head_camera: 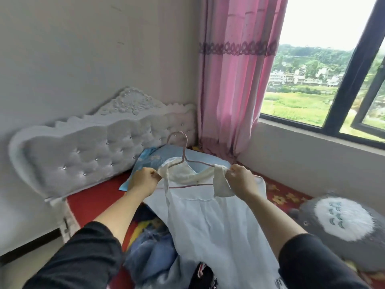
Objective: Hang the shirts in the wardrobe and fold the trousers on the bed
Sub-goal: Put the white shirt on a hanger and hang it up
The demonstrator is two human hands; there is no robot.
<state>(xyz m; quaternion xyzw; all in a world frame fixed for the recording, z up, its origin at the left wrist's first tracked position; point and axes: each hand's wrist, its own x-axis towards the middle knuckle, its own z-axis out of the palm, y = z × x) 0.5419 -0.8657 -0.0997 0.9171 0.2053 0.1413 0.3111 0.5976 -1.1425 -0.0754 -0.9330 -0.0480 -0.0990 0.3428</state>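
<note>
Two hands hold a white shirt [208, 222] up above the bed [93, 197]. The left hand [143, 180] pinches one shoulder strap and the right hand [241, 178] pinches the other, fingers curled tight on the fabric. A pink wire hanger [184, 150] sits inside the neck opening, with its hook standing above the collar. Below the shirt's hem lies a heap of blue denim clothes [150, 247] on the red cover. Behind are a blue pillow [150, 159], a tufted headboard [93, 147] and a pink curtain [235, 80]. A grey plush toy [341, 220] lies at the right.
</note>
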